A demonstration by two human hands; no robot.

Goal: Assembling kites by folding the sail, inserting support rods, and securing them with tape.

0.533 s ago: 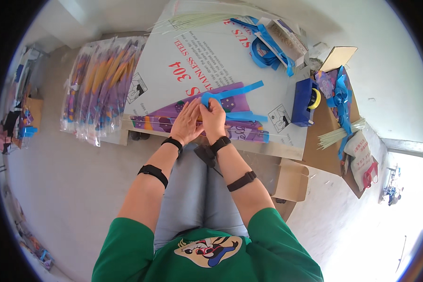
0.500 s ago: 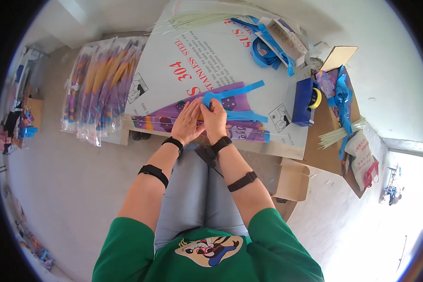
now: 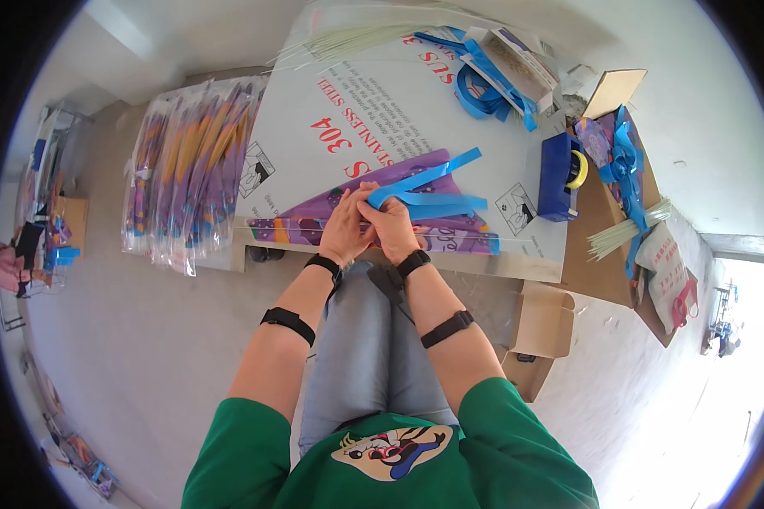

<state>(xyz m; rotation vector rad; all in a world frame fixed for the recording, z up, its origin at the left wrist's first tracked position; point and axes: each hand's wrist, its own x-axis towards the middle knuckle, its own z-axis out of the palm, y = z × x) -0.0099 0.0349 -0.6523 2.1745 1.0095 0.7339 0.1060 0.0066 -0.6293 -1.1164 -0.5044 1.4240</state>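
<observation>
— Firstly, the head view. How are the hands placed?

— Close together, at the centre of the frame. The right hand [image 3: 390, 227] is narrow, pinching the blue ribbon [image 3: 447, 204] near its looped end. The left hand [image 3: 345, 227] meets it with fingers together; whether it grips anything I cannot tell, as the fingertips overlap.

— And the piece beneath?

— A purple printed sheet [image 3: 323, 204], folded to a wedge, lies mid-frame along the near edge of the film-covered table [image 3: 293, 127]. Two ribbon tails cross it toward the right.

— Foreseeable faults?

— In my judgement, a slack pinch could let the loop fall open, and uneven pulling could twist the tails. A tug toward the body could drag the sheet over the table's edge.

— Obstructions?

— Right of centre, a blue tape dispenser [image 3: 555, 180] stands between the tails and a cardboard box [image 3: 592, 259]; a tail could snag there. Upper right, a coil of ribbon [image 3: 474, 95] lies loose, liable to tangle. Pale rods [image 3: 339, 39] lie at the top; bagged bundles [image 3: 191, 165] rest at upper left.
</observation>
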